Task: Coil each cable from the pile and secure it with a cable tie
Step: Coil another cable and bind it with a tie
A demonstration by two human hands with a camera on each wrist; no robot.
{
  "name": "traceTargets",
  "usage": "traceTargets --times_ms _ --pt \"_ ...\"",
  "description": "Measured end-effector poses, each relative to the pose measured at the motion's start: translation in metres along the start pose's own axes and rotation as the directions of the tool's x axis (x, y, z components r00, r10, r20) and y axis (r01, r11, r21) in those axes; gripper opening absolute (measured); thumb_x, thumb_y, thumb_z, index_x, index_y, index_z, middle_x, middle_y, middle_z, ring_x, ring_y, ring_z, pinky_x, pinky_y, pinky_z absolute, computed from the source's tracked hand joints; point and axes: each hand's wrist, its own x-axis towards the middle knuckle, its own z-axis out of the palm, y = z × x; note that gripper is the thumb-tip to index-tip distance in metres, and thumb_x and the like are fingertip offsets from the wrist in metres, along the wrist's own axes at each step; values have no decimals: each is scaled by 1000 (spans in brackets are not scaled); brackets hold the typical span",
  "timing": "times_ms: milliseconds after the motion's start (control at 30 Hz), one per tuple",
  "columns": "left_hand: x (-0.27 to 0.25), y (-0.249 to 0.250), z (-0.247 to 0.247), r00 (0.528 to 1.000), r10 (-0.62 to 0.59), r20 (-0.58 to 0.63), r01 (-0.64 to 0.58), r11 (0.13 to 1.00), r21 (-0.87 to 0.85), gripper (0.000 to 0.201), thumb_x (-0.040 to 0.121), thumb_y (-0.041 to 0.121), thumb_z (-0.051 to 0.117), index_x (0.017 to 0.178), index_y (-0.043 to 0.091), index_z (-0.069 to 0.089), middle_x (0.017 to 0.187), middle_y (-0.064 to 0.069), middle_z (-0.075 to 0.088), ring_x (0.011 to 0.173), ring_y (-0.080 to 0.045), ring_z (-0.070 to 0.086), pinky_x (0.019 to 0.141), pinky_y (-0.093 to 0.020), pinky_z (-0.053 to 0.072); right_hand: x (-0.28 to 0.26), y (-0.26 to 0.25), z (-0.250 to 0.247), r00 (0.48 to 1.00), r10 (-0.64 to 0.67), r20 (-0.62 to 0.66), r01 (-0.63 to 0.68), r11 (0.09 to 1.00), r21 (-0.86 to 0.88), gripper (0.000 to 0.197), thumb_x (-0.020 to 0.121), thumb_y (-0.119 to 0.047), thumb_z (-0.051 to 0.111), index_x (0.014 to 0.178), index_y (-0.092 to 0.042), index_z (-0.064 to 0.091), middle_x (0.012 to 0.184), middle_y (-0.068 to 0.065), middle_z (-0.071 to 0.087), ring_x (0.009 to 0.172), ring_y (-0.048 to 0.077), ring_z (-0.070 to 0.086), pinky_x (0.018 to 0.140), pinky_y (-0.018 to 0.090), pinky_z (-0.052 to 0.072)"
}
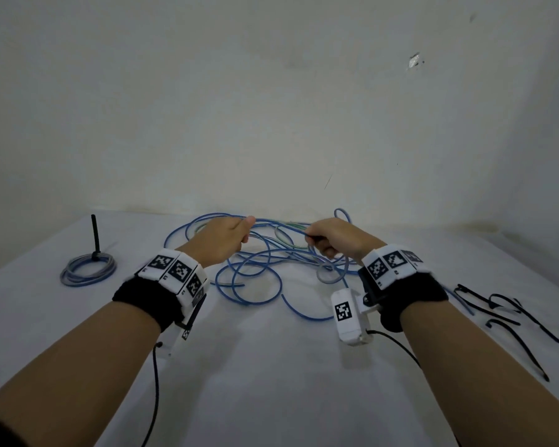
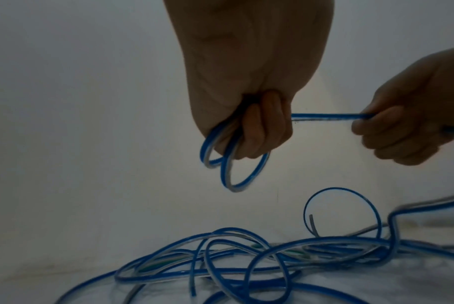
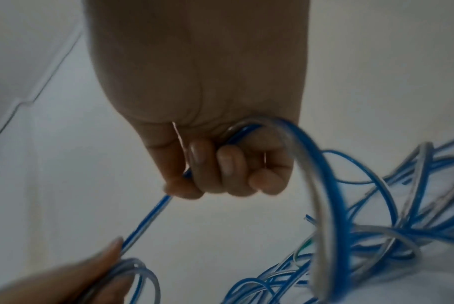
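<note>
While both hands hover above it, the table, draped in white cloth, fills the lower half of the head view and ends at a pale wall. Across its far middle sprawls the pile of loose blue cables, looping over one another, with a green strand showing near the back. At far left lies 1 finished coil, grey and blue, flat on the cloth, cinched by a black tie whose tail sticks straight up. At far right, near the table edge, spare ties lie scattered, black and curved, well apart from the pile.

The left hand is raised over the pile with its fingers curled tight around 2 small loops of the blue cable, which hang below the fist. From that fist a short straight run of the cable crosses to the right hand, which is also closed round it: thumb and forefinger pinch the strand where it enters, and the other fingers fold over it. Behind the right palm the cable arcs out and drops down into the pile. Both wrists carry black bands with white marker blocks.
</note>
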Motion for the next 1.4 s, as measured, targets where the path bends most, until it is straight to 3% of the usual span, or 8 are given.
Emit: traceTargets --times_ms 100,233,500,633,733,967,1167,1400 --pt "1 10 0 1000 -27 10 28 995 -97 49 100 39 36 59 14 44 52 0 43 44 -13 35 51 -27 30 1 7 2 976 -152 -159 95 944 -317 17 90 -23 59 103 -14 53 76 1 53 67 16 50 63 25 40" --pt "1 27 -7 996 -62 69 81 946 -313 44 100 34 37 62 12 43 44 6 32 35 -7 26 38 -17 23 2 27 3 896 -278 -346 63 852 -520 13 88 -13 60 100 -10 57 95 5 61 80 15 51 71 23 38" --pt "1 58 -19 990 -66 -123 -16 823 -568 45 100 33 37 59 15 43 39 10 32 34 -7 23 35 -14 20 -4 42 27 894 31 -447 9 996 87 19 89 -27 63 92 -8 63 80 7 64 56 16 58 53 25 49" --pt "-1 69 -25 985 -71 -156 -38 797 -603 46 100 34 36 59 15 42 38 10 31 33 -6 24 35 -13 21 -1 26 22 908 76 -411 109 907 408 8 95 -10 51 103 -8 50 114 14 53 69 28 66 62 35 60" --pt "-7 78 -26 989 -25 -144 -72 774 -629 46 101 34 34 59 15 41 39 9 30 34 -7 22 35 -14 20 5 20 16 958 40 -285 89 901 425 60 86 -3 65 132 -23 31 132 4 37 86 36 66 74 45 58" --pt "-18 105 -41 972 45 -233 -196 704 -682 46 102 35 29 61 17 38 39 9 29 35 -7 20 37 -15 19 25 32 36 904 -157 -397 64 969 -238 23 92 -14 57 113 -5 61 112 7 59 98 18 55 91 34 48" --pt "-14 87 -44 951 -125 -284 -90 766 -636 42 99 32 34 62 16 42 37 8 32 31 -8 24 36 -14 19 29 2 20 772 -148 -619 363 901 238 18 96 1 40 92 -7 55 78 11 60 57 11 55 55 18 49" --pt "-13 51 -27 976 -213 -42 165 853 -495 47 100 37 32 62 12 45 36 7 34 29 -9 25 33 -14 20 6 -69 -32 638 -243 -730 446 890 94 12 97 -15 43 108 -14 41 69 -1 57 55 9 46 57 23 39"
